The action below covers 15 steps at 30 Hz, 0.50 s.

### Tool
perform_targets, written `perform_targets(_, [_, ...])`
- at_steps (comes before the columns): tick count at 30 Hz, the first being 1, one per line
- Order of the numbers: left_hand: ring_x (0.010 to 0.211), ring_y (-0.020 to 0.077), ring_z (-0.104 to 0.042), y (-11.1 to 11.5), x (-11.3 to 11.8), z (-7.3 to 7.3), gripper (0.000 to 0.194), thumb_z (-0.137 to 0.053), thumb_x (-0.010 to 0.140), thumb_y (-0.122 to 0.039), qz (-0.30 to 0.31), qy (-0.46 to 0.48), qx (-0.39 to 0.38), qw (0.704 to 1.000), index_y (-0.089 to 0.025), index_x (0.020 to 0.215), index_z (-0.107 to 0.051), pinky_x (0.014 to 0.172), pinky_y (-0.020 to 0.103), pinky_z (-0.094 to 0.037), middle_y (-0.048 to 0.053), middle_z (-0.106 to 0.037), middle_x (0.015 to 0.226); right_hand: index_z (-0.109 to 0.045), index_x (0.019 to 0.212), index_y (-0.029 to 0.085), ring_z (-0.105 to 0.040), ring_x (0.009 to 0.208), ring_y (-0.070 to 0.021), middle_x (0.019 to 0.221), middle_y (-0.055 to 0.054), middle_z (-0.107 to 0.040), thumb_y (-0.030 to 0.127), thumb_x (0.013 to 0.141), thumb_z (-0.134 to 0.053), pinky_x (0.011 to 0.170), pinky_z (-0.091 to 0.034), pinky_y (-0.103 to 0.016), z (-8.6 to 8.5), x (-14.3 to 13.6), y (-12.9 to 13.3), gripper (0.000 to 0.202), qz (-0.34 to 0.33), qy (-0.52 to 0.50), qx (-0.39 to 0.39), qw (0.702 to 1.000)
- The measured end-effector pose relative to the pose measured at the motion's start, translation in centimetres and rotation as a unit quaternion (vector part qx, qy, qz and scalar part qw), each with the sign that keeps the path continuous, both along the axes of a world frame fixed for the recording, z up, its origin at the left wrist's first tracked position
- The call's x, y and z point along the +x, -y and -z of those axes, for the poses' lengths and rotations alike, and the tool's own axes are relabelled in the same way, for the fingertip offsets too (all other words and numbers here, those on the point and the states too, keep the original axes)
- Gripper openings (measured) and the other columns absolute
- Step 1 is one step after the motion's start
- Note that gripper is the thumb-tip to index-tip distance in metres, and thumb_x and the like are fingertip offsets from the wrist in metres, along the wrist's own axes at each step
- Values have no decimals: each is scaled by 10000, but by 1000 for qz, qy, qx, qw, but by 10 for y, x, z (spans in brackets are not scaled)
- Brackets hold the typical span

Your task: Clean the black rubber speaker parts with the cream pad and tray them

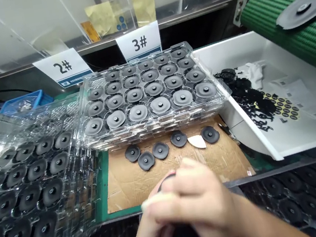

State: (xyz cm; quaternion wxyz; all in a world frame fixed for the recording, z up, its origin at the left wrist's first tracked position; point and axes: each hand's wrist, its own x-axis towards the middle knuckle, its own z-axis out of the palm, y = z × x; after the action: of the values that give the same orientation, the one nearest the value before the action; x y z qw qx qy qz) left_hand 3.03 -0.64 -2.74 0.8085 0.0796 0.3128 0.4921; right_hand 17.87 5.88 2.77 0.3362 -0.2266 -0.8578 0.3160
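Note:
In front of my body, my right hand (197, 197) lies over my left hand (152, 226), and both are closed together. Between them a dark curved edge of a black round disc (166, 180) peeks out; the rest of it is covered by fingers. Just beyond, several loose black discs (160, 150) with small centre knobs lie on a cardboard sheet (124, 187). Among them is a white wedge-shaped piece (197, 141). Behind the cardboard stands a stack of clear plastic trays (159, 123), the top one carrying rows of the same discs, with one pocket at the far left unfilled.
More disc-filled clear trays (74, 181) stand at the left, near a blue bin (26, 102). A white box (310, 143) at the right holds small black parts and yellow stickers. A green conveyor belt (272, 2) carries one large disc. Paper signs (141, 42) stand at the back.

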Motion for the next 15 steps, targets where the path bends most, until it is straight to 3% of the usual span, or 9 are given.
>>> perform_targets(3, [965, 242, -626, -2, 1, -5, 652, -804, 512, -312, -36, 0, 45, 998, -266, 1127, -591, 925, 346, -429, 49, -626, 1166, -645, 1007, 230, -583, 815, -138, 901, -19, -668, 155, 874, -447, 724, -420, -275, 20, 26, -14, 250, 95, -25, -169, 981])
perform_targets(6, [986, 265, -620, -6, 0, -10, 611, -784, 539, -353, -35, 9, 48, 998, -293, 1116, -594, 880, 353, -461, 58, -574, 1247, -682, 958, 242, -611, 869, -163, 929, -25, -684, 230, 848, -531, 784, -467, -285, 60, 45, -17, 187, 168, -3, -300, 939])
perform_targets(9, [991, 267, -617, -9, 2, -11, 528, -700, 612, -455, -23, 41, 39, 998, -278, 1101, -606, 864, 357, -468, 47, -650, 1109, -713, 877, 217, -628, 845, -194, 876, -50, -685, 221, 822, -540, 784, -495, -338, 107, 40, -6, 181, 175, 15, -313, 933])
perform_targets(11, [1001, 277, -612, -11, 4, -10, 515, -592, 680, -531, -14, 64, 43, 997, -291, 1136, -582, 873, 376, -457, 43, -649, 1099, -717, 838, 200, -612, 872, -213, 906, -72, -656, 203, 811, -524, 794, -491, -379, 128, 32, 3, 195, 201, 15, -292, 935])
perform_targets(13, [977, 265, -622, -12, 5, -9, 510, -480, 752, -557, -14, 58, 73, 996, -351, 1219, -493, 851, 381, -459, 35, -622, 1138, -700, 890, 186, -571, 959, -232, 1008, -99, -605, 203, 826, -486, 826, -468, -410, 134, 26, 7, 225, 244, 4, -270, 931])
perform_targets(15, [904, 222, -635, -14, 4, -8, 574, -479, 761, -547, -25, -8, 140, 990, -411, 1301, -344, 816, 358, -465, 30, -590, 1156, -668, 965, 183, -539, 1003, -231, 1060, -108, -569, 209, 852, -450, 831, -458, -400, 124, 26, 7, 247, 280, -13, -252, 926])
